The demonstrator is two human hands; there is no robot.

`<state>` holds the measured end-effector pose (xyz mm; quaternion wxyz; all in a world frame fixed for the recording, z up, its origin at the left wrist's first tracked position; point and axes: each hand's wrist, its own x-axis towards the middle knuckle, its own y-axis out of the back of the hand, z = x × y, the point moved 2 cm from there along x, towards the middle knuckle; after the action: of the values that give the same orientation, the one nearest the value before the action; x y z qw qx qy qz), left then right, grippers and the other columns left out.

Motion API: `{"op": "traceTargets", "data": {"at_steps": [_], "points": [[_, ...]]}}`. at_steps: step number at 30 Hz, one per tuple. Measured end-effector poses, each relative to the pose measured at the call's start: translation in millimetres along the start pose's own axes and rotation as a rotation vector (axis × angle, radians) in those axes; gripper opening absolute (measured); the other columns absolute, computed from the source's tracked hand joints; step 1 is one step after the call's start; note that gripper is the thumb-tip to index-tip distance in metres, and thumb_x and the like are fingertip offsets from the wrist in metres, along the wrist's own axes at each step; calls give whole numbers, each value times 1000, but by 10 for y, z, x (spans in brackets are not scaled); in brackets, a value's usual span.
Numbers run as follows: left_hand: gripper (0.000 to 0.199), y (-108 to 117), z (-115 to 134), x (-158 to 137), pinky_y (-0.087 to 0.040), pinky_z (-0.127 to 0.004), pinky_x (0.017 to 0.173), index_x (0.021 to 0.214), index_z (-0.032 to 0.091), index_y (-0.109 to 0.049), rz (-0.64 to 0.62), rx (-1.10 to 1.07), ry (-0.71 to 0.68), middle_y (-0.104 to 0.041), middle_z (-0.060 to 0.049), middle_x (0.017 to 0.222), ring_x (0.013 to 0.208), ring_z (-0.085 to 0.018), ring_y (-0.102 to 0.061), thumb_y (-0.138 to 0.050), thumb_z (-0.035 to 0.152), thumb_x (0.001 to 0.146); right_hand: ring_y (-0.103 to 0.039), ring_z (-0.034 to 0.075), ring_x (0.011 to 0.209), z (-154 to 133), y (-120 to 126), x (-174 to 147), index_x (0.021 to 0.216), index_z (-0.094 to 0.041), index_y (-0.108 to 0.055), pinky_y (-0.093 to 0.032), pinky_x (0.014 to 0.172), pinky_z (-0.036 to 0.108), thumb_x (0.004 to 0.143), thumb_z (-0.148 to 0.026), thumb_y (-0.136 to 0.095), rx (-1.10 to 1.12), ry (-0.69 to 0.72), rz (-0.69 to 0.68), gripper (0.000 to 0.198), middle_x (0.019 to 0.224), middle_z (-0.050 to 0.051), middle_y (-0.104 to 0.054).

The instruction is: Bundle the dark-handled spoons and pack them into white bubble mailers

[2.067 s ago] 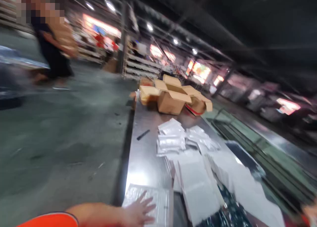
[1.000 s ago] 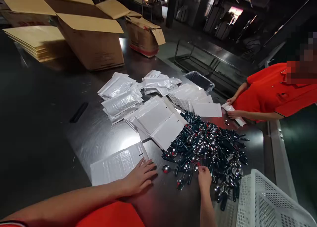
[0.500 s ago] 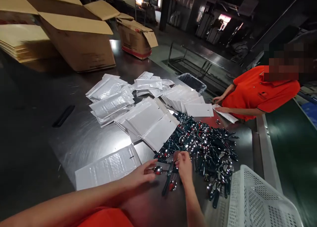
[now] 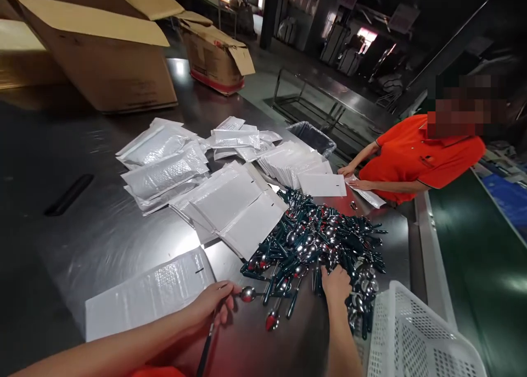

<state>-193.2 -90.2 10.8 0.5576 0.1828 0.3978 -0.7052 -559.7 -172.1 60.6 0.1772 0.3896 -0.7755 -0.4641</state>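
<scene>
A spoon (image 4: 230,308) lies in the closed left hand (image 4: 212,305) at the bench's (image 4: 102,240) near edge, bowl pointing right toward the spoon pile (image 4: 317,245), handle running back toward the person. The right hand (image 4: 335,283) rests on the pile, fingers curled among spoons; whether it grips one is unclear. The loosely pinched spoon could slip and clatter down, or the tangled pile could drag extras along.

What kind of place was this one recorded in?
Most likely a packing line in a warehouse or factory. A steel table holds a heap of dark-handled spoons beside stacks of white bubble mailers, with open cardboard cartons behind. The left hand holds one spoon; the right hand is in the heap.
</scene>
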Motion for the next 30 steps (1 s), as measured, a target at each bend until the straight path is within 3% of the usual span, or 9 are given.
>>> {"op": "traceTargets", "data": {"at_steps": [4, 8, 12, 15, 20, 24, 27, 30], "points": [[79, -28, -48, 28, -35, -21, 36, 95, 14, -66, 7, -6, 1, -66, 0, 65, 44, -13, -60, -77, 84, 61, -46, 48, 140, 186, -178, 38, 129, -7, -59, -42, 105, 67, 92, -36, -62, -167, 33, 85, 48, 144, 35, -54], [80, -39, -64, 39, -34, -21, 35, 95, 15, -65, 8, 23, 38, -65, 1, 63, 44, -15, -61, -76, 86, 59, -41, 49, 146, 256, -249, 93, 139, -11, -54, -32, 113, 71, 88, -51, -65, -233, 90, 100, 66, 153, 35, -49], [77, -18, -76, 25, -37, -22, 37, 93, 17, -65, 8, 31, 43, -64, 2, 61, 45, -16, -62, -76, 85, 59, -52, 52, 135, 270, -275, 134, 129, -11, -62, -36, 106, 76, 76, -57, -76, -282, 102, 29, 72, 137, 34, -62], [74, -12, -91, -7, -37, -22, 40, 93, 16, -65, -22, 39, 18, -65, 1, 62, 46, -15, -62, -72, 85, 65, -57, 54, 129, 256, -295, 139, 119, -7, -65, -40, 103, 76, 73, -50, -79, -318, 86, -9, 65, 130, 36, -63], [77, 13, -126, -70, -34, -22, 39, 96, 16, -66, -26, 29, 8, -66, -1, 64, 47, -15, -60, -71, 86, 65, -67, 51, 118, 243, -273, 160, 104, -7, -64, -53, 97, 63, 75, -23, -66, -305, 22, -18, 33, 118, 36, -66], [77, 73, -153, -82, -38, -24, 40, 94, 16, -65, 1, 25, 6, -65, -1, 62, 46, -16, -59, -71, 87, 63, -62, 56, 125, 291, -249, 104, 104, -9, -59, -53, 97, 67, 78, -27, -61, -246, -56, 34, 32, 124, 43, -60], [76, 120, -176, -74, -38, -24, 41, 91, 15, -66, 22, 23, 2, -64, -1, 59, 46, -16, -59, -71, 85, 62, -66, 54, 121, 339, -243, 96, 90, -17, -56, -52, 99, 67, 77, -26, -61, -188, -91, 17, 16, 112, 35, -67], [74, 134, -191, -66, -37, -24, 40, 88, 16, -65, 41, 5, 12, -63, 0, 58, 45, -16, -59, -72, 83, 60, -74, 46, 101, 371, -194, 195, 70, -25, -46, -56, 92, 63, 74, -24, -64, -108, -124, -43, 18, 77, 14, -66]]}}
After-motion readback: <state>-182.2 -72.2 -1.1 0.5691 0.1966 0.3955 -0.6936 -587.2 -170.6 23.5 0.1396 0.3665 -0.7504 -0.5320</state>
